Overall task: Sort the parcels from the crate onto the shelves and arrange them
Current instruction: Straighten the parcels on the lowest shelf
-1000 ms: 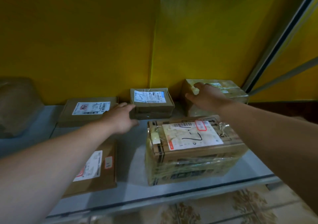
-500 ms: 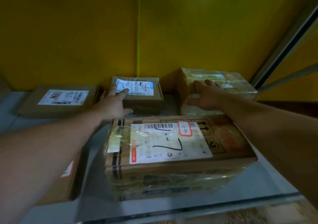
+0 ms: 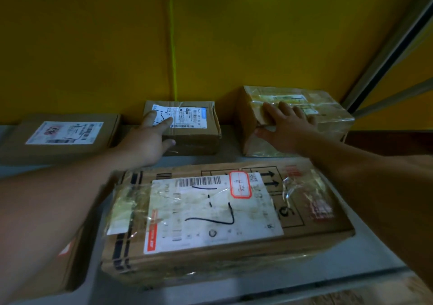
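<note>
Head view: the left hand (image 3: 150, 140) was a second ago beside the left edge of the small labelled parcel (image 3: 194, 138) at the back edge of the shelf (image 3: 375, 255). It has since slid onto that parcel: its straight fingers lie across the white label and its thumb presses the front face. The right hand (image 3: 284, 129) has stayed on the tape-wrapped parcel (image 3: 328, 119) in the back right corner, with spread fingers over the parcel's top front-left corner and the thumb against its front face. Neither hand curls round anything; both lie flat on their boxes, well apart from each other.

The large parcel marked with a red stamp (image 3: 210, 213) lies along the front edge, between the forearms and untouched. A flat parcel (image 3: 65, 138) sits at the back left, near the small one. Another flat parcel (image 3: 68, 262) lies at the front left, mostly hidden under the left forearm.

With one hand now on each back-row box, this looks like the arranging step. Probably they will be squared up or pushed closer along the yellow wall (image 3: 93, 46). The crate is out of view.
</note>
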A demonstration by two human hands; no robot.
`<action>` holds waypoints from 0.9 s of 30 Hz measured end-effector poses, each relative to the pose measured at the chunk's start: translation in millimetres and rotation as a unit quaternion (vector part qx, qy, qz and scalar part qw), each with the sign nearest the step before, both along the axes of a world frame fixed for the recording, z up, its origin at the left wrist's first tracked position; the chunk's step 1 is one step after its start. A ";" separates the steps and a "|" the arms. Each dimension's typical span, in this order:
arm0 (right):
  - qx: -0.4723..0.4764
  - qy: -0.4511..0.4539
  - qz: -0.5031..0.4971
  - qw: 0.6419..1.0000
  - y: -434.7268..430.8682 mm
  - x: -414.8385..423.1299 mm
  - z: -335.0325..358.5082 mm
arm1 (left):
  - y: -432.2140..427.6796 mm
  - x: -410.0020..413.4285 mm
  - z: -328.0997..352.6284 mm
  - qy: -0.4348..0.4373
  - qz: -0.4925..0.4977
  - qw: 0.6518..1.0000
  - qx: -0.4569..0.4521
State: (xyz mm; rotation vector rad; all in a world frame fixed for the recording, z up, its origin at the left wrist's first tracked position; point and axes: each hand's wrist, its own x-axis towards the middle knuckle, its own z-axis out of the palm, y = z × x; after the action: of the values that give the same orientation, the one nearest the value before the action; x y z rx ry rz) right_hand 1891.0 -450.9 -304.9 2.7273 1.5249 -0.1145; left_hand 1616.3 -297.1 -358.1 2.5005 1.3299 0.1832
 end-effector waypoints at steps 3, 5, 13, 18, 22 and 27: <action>-0.008 -0.008 -0.007 1.000 -3.7 8.5 0.5 | -0.7 5.9 1.0 0.000 -0.005 1.000 -0.001; -0.007 -0.008 -0.005 1.000 -4.8 10.7 0.0 | -0.4 6.0 0.6 0.002 -0.012 1.000 0.002; 0.020 -0.001 -0.008 1.000 -3.2 7.7 -3.9 | 1.7 -4.8 8.1 0.033 0.001 0.999 0.004; 0.022 0.022 -0.013 0.999 -1.7 6.8 -2.0 | 3.2 -0.6 11.8 0.059 0.018 0.997 -0.053; 0.026 0.053 -0.012 0.998 -7.6 -4.6 20.2 | 3.2 -1.8 28.3 0.082 0.038 0.992 -0.091; 0.134 0.170 -0.036 0.975 -19.8 -6.4 33.4 | -28.6 -7.5 59.5 -0.114 0.050 0.979 -0.161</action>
State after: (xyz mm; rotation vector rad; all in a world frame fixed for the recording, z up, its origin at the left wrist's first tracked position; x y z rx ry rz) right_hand 1884.6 -470.7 -271.5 3.1093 1.6218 -0.4286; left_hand 1608.9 -325.6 -298.5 2.0790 1.2761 0.2462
